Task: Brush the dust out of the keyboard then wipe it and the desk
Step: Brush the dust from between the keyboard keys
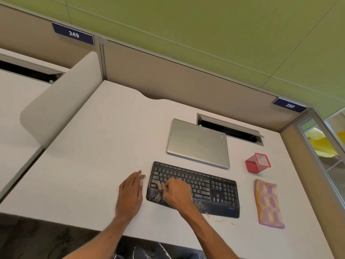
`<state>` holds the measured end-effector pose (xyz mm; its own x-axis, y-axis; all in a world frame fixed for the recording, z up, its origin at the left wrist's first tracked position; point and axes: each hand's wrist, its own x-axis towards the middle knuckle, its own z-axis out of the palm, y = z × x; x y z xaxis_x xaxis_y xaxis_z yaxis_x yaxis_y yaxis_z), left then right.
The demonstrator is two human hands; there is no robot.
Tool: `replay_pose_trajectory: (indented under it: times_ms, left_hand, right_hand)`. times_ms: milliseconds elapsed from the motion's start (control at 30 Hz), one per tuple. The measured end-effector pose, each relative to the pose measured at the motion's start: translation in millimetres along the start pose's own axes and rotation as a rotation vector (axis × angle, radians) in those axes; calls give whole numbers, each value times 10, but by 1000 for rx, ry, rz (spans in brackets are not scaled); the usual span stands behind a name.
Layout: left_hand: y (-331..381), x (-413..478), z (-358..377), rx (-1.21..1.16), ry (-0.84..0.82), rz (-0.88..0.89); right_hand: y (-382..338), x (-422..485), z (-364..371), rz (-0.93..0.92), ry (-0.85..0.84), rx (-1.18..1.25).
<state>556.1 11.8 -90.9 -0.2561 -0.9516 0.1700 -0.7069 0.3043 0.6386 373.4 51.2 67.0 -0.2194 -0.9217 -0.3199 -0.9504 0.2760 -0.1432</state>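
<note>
1. My right hand (177, 191) hides the keyboard's (216, 193) middle keys.
2. The brush (161, 186) it pinches is a pale blur.
3. I cannot read the key legends (200, 185).
4. The bottom edge cuts both forearms (211, 234).

Green panelled wall (224, 34) noted above a beige partition (186, 79), to which plate 249 (73, 34) and plate 250 (289, 105) are fixed. White desk (104, 146) is bounded at left by a rounded grey divider (61, 98). An open cable hatch (231, 128) is set near its rear edge. Glass panel (321, 165) at right; yellow chair (321, 144) seen through it.
</note>
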Motion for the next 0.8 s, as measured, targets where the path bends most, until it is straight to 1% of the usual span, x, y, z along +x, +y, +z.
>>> replay_pose_trajectory:
  times_ms: [67,167,300,433,600,800]
  left_hand:
    - [11,1,2,-4,6,2]
    - [21,1,-1,-6,15,10]
    - [19,-1,1,-3,14,8]
    - [12,-5,1,-7,11,5]
    - [-2,-5,5,-21,20,11]
    - [-45,-13,21,-39,13,11]
  right_hand:
    - [45,-29,-54,-6,19,-72]
    - [67,-71,-98,-46,-62,-209]
    - [-15,-112,-80,-137,-93,-289]
    - [-112,-108,-80,-164,-67,-278]
    - [-104,-39,-81,-130,69,-145]
    - [-249,-27,-87,-175,-27,-144]
